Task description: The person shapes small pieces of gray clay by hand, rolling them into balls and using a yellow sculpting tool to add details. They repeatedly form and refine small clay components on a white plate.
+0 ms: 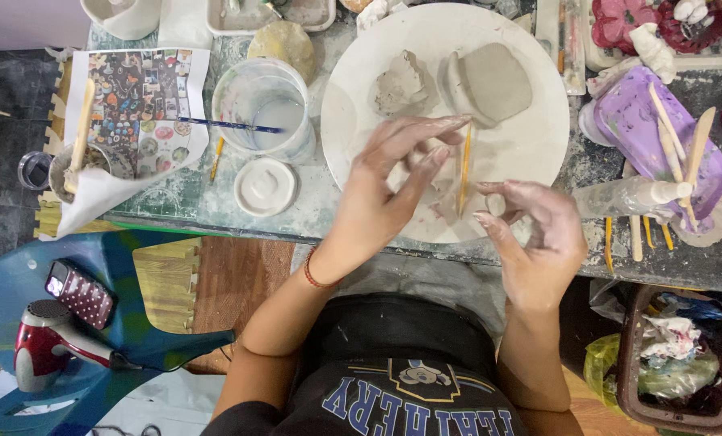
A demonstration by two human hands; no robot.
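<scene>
A round white turntable (531, 145) carries a rough grey clay lump (400, 85) and a flat grey clay slab (494, 81). My left hand (389, 186), with a red bracelet at the wrist, hovers with fingers spread over a small pale clay piece (440, 194) at the turntable's near side. Its index fingertip touches the top end of a thin orange wooden stick (463, 169). Whether it grips the stick or the clay is hidden. My right hand (535, 238) is just right of the stick, thumb and fingers curled around a tiny clay bit (497, 206).
Left of the turntable stand a clear water tub (266, 109) with a blue brush across it, a white lid (266, 187) and a printed sheet (139, 101). At the right lie a purple tray (660, 137) with wooden tools and a spray bottle (631, 196). Below the table edge are a hairdryer (54, 343) and a bin (684, 359).
</scene>
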